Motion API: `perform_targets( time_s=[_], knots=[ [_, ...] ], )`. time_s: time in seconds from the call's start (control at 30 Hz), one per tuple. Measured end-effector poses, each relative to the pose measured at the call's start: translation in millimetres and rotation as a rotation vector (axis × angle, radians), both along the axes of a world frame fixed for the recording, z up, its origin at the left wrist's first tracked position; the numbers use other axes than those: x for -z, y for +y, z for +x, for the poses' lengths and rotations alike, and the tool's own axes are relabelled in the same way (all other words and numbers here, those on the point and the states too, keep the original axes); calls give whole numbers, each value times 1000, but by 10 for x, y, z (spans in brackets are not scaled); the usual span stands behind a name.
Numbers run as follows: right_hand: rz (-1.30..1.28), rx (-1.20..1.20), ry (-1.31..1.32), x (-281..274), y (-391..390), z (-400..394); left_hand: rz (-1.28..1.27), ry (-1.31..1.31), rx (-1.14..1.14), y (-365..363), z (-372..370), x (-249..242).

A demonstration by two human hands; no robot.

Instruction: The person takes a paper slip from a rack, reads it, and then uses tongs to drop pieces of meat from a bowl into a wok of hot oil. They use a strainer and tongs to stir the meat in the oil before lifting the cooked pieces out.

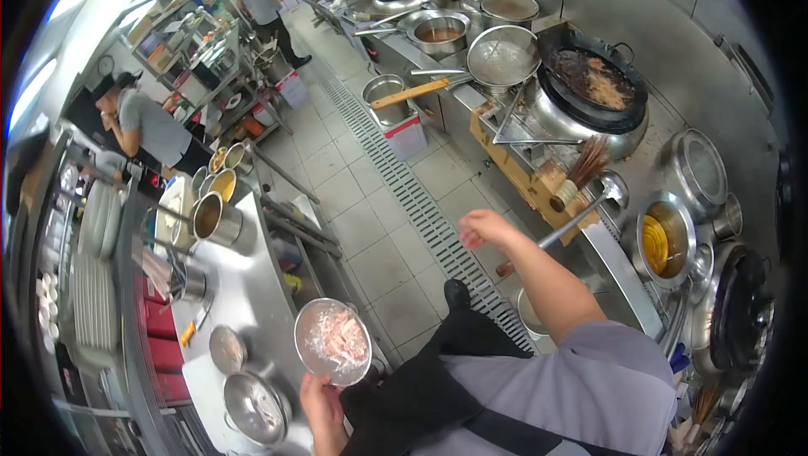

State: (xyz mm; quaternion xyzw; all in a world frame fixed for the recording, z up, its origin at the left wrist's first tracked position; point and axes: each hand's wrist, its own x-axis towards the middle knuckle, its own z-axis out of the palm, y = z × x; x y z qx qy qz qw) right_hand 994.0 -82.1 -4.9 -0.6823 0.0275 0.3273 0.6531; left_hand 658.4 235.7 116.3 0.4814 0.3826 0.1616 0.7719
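Note:
My left hand (322, 408) grips the near rim of a metal bowl (305, 353), tilted over the edge of the steel counter. Pale, flour-dusted strips (341, 340) lie in the bowl. My right hand (486, 229) is raised over the floor drain with its fingers curled together; whether something small is between them I cannot make out. To its right, a wok (602, 77) of dark oil on the stove holds a golden-brown frying mass (608, 87). A ladle (613, 191) and a bamboo brush (581, 174) rest beside the stove edge.
Two metal bowls (252, 405) and an orange-handled knife (189, 334) lie on the left counter (244, 288). Strainers (503, 56) and pots (438, 35) line the stove. A pot on a bin (406, 138) stands in the aisle. One person (156, 123) works at left, another (257, 1) farther back.

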Motion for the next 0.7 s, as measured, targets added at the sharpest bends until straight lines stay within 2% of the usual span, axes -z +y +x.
perform_targets(
  time_s=[0.07,0.13,0.17,0.2,0.27,0.3,0.37,0.43,0.7],
  knots=[
    [67,117,90,151,-6,335,-8,-4,47,162,177,58],
    [312,418,199,212,5,764,23,49,58,301,495,41],
    [339,525,242,282,-6,937,61,112,35,360,627,30],
    [340,530,251,375,6,1090,97,175,8,400,733,9],
    [308,689,231,488,-29,1458,90,179,30,512,987,-3],
    [307,691,222,457,18,1610,86,179,49,564,1119,0],
    [385,487,223,238,307,1947,65,159,52,694,1504,24],
    [432,450,134,25,498,2276,21,145,112,839,1734,35],
    [621,654,21,-577,727,4270,15,184,289,1251,3118,237]
  ],
)
